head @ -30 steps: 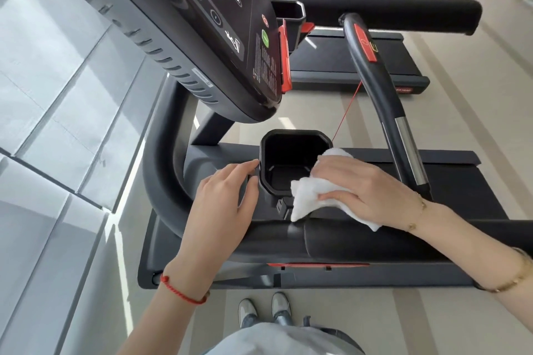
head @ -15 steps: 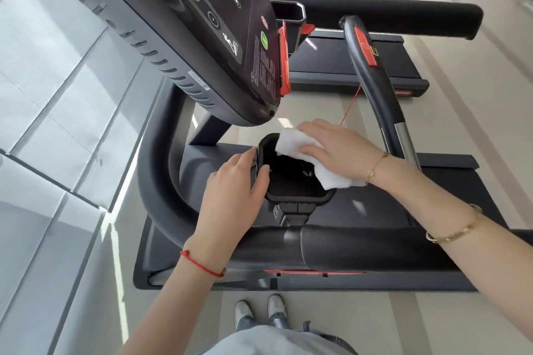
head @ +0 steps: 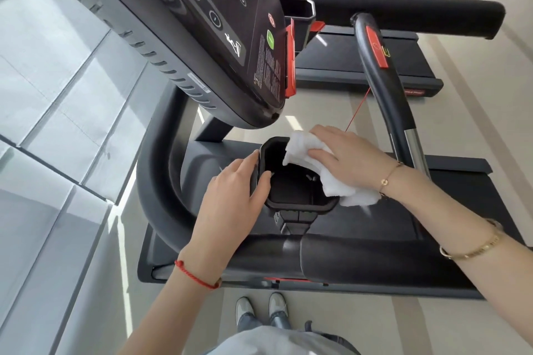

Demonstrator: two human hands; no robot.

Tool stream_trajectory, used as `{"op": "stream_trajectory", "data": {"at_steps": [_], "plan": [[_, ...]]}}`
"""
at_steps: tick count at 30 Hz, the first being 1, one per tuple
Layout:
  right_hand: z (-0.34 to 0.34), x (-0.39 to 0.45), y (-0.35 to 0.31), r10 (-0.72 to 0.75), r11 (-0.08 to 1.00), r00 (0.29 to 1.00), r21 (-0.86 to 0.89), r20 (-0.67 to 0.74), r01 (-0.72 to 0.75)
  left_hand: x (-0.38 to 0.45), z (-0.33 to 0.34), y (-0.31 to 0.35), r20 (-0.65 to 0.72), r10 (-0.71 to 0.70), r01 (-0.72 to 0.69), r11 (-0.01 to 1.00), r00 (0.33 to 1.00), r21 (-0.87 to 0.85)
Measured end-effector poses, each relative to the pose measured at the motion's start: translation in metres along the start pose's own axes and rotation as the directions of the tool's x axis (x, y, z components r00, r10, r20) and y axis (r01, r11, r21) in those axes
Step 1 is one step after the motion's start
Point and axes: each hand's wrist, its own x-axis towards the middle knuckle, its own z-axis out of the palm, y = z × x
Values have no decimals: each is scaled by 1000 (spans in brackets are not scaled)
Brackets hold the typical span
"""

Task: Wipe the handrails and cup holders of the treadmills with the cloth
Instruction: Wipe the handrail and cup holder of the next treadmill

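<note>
One black moulded cup holder [head: 297,199], squarish with rounded corners, frame centre. Left hand [head: 233,204] at its 9 o'clock grips the rim, thumb curled inside. Right hand [head: 346,158] at 2 o'clock presses a crumpled white fleecy cloth [head: 320,170] over the rim, fingers extended. Padded black handrail [head: 360,262] at 6 o'clock. Two hands, one cloth.

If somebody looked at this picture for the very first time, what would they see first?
Probably the white cloth in the middle, pressed by the right hand over the far right rim of the black cup holder. The left hand grips the holder's left rim, with a red string bracelet on that wrist. Above them looms the big dark treadmill console, with a green button near its edge.
</note>
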Motion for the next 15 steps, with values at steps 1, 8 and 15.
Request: {"op": "stream_trajectory", "data": {"at_steps": [1,8,15], "plan": [[0,2,-1,-8,1000,1000,-19,-9,8,0,0,1,-2,-1,1,1000,1000,-3],[6,35,-22,-145,970,988,-206,-45,133,1,1,0,-18,12,-12,1000,1000,-14],[21,-27,-26,323,910,942,305,-91,-282,-1,1,-2,-9,4,-4,1000,1000,0]]}}
